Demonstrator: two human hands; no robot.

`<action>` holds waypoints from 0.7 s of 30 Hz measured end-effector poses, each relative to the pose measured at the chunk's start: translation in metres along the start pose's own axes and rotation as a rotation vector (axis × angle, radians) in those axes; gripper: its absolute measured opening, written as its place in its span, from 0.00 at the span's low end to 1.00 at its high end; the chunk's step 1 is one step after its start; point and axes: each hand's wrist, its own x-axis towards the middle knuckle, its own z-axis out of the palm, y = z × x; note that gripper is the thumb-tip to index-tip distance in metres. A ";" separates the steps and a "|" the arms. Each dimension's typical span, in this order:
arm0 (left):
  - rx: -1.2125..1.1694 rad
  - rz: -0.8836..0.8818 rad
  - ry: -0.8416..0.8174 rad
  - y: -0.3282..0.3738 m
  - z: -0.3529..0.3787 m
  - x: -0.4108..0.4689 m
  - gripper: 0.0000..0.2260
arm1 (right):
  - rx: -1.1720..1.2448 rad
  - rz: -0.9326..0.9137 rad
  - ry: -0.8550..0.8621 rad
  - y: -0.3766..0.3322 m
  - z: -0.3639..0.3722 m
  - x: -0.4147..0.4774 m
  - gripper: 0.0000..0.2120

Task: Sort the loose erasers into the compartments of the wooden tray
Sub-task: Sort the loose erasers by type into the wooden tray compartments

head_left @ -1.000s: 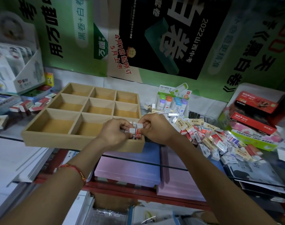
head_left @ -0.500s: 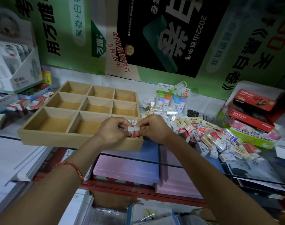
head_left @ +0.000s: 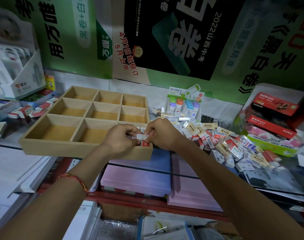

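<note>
While left hand [head_left: 120,141] pinches 1 blocky white eraser [head_left: 139,137], right hand [head_left: 162,135] pinches another.

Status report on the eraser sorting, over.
Left hand and right hand pinching erasers over the tray, near right compartment. Loose pile right of tray. Nothing in the way.

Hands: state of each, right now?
Left hand: closed, pinching erasers.
Right hand: closed, pinching erasers too, above the near right corner of the tray.
</note>
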 end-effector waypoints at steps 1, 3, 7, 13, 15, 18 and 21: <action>0.001 0.001 0.000 0.000 0.000 0.000 0.10 | 0.034 0.006 0.025 0.002 0.003 -0.002 0.06; -0.019 -0.014 -0.013 0.001 -0.001 0.000 0.11 | 0.094 0.008 0.060 0.004 0.007 -0.005 0.06; -0.185 -0.106 -0.052 0.009 -0.005 -0.002 0.15 | 0.167 0.026 0.046 0.005 0.004 -0.012 0.12; -0.162 -0.115 -0.066 0.004 -0.004 0.002 0.09 | 0.357 0.152 0.296 0.046 -0.048 -0.050 0.11; -0.103 -0.072 -0.069 0.002 -0.002 0.001 0.05 | 0.302 0.243 0.405 0.078 -0.072 -0.067 0.10; -0.021 -0.051 -0.045 -0.001 0.000 0.002 0.10 | 0.085 0.417 0.493 0.123 -0.096 -0.087 0.10; 0.042 -0.045 -0.024 0.002 0.002 0.001 0.08 | -0.039 0.434 0.331 0.138 -0.095 -0.096 0.10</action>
